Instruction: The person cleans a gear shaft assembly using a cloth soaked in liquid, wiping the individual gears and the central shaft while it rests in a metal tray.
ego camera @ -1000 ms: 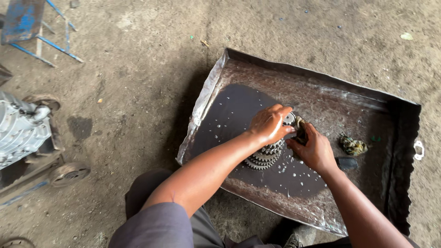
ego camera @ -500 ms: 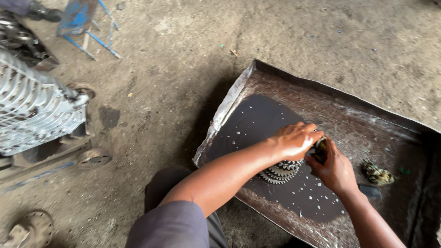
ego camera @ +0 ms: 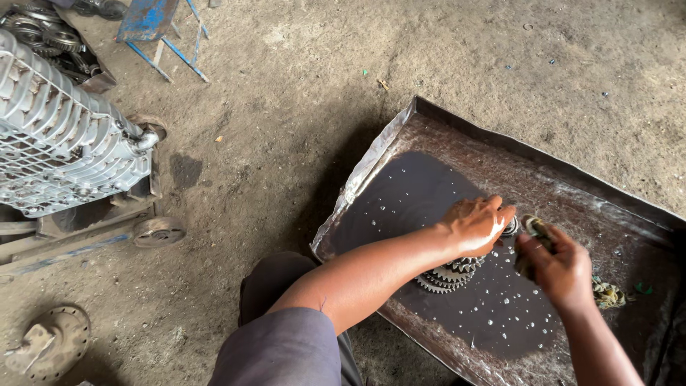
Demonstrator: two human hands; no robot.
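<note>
Oily black liquid pooled across the tray [ego camera: 400,136], flecked with pale bubbles. Left hand [ego camera: 477,225] curled down over the top of the stack of gears [ego camera: 449,272], fingers bent and gripping, teeth of the lower gears showing beneath the palm. Stack standing in the liquid near the middle of the tray. Right hand [ego camera: 561,268] closed round a small rag or brush [ego camera: 534,227], pressed just beside the top of the stack; hard to tell which it is.

Risks, by the look of it: slick fingers on wet metal, so a slip likely if the grip loosens, and sharp teeth right under the palm. Stack tilted slightly, could topple and splash. Knuckles of both hands close together, easy to knock. Liquid near the low front lip of the tray, could spill onto the dirt floor [ego camera: 286,143] if jolted.

No packages, labels or signs anywhere. Only a ribbed grey metal casing [ego camera: 64,143] at far left on a low wheeled trolley [ego camera: 153,232], a blue metal frame [ego camera: 153,21] at top, and a greenish wad [ego camera: 607,293] at the tray's right end.
</note>
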